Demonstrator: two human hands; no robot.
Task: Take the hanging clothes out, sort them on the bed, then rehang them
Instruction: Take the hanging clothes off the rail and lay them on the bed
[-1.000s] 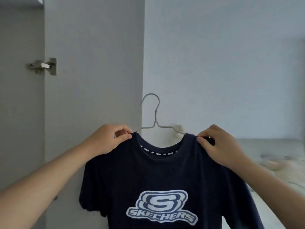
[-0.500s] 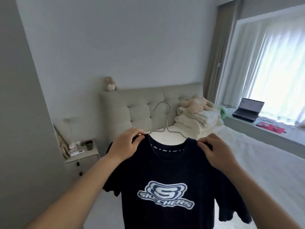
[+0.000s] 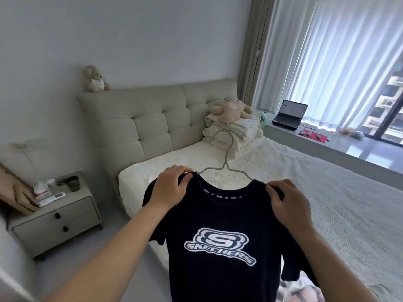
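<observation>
moved: view swung from the wardrobe door a second ago to the bed [image 3: 327, 192]; shirt and both hands kept their places relative to each other
navy t-shirt [image 3: 218, 214]: still on its wire hanger [image 3: 226, 164], held up in the air at the near edge of the bed, front logo facing the camera, hem out of frame at the bottom
left hand [image 3: 169, 188]: fingers curled, pinching the shirt's left shoulder beside the collar; same grip as before
right hand [image 3: 287, 201]: fingers curled, pinching the right shoulder seam; grip unchanged too
hanger hook: free, pointing up and away, caught on nothing
bed: white cover, most of it bare; folded bedding stack [image 3: 231, 134] with a plush toy [image 3: 231, 107] on top at the headboard [image 3: 152, 118] end
near corner: some light fabric [image 3: 294, 290] at the bottom right, under the shirt; cannot tell what it is
other: nightstand [image 3: 56, 214] left of the bed, laptop [image 3: 290, 115] on the window ledge
meaning: take-out step looks done for this shirt, judging by the free hook; laying it on the bed for sorting is likely next
risk: shirt may slip off the thin hanger when lowered
</observation>
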